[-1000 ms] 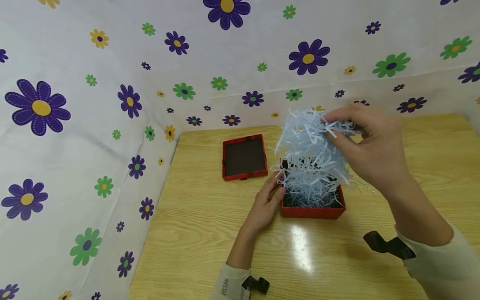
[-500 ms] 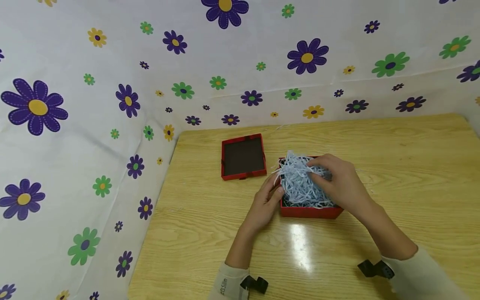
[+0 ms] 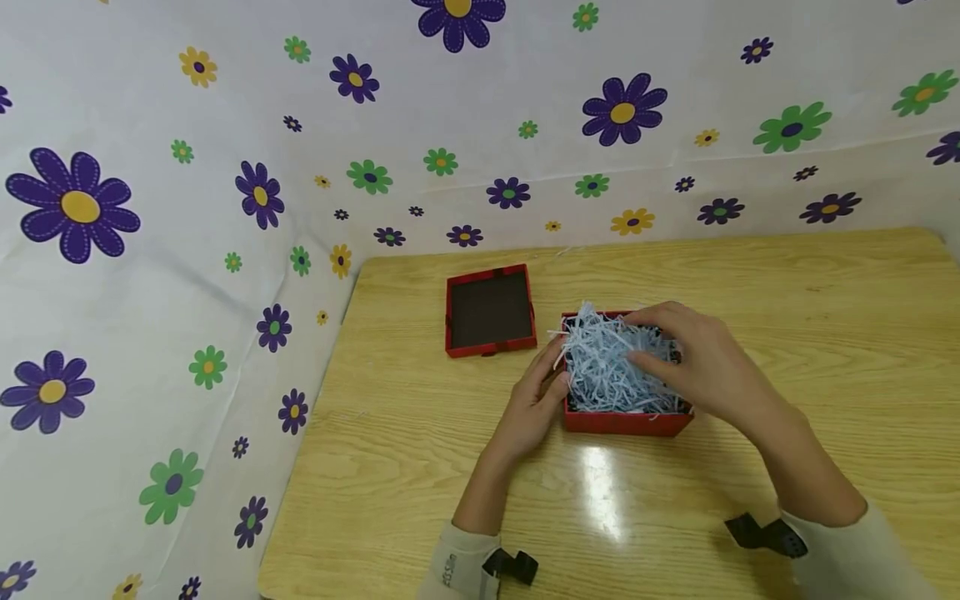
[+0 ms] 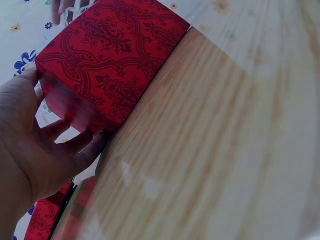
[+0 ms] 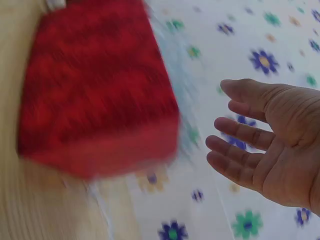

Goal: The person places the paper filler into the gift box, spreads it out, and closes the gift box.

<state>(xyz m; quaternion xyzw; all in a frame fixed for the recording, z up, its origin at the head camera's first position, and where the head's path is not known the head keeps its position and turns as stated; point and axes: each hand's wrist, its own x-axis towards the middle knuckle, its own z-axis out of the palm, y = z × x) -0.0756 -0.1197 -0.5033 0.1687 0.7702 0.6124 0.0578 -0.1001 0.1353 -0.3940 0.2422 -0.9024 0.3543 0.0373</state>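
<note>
On a light wooden table (image 3: pixel 787 333) walled by flowered cloth (image 3: pixel 187 208), right hand (image 3: pixel 697 367) spread over shredded paper (image 3: pixel 600 367)

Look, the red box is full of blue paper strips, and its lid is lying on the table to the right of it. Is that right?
Nearly. The red box does hold the blue paper strips, but the lid lies on the table to its left and a little farther back, not its right. The head view shows it.
</note>
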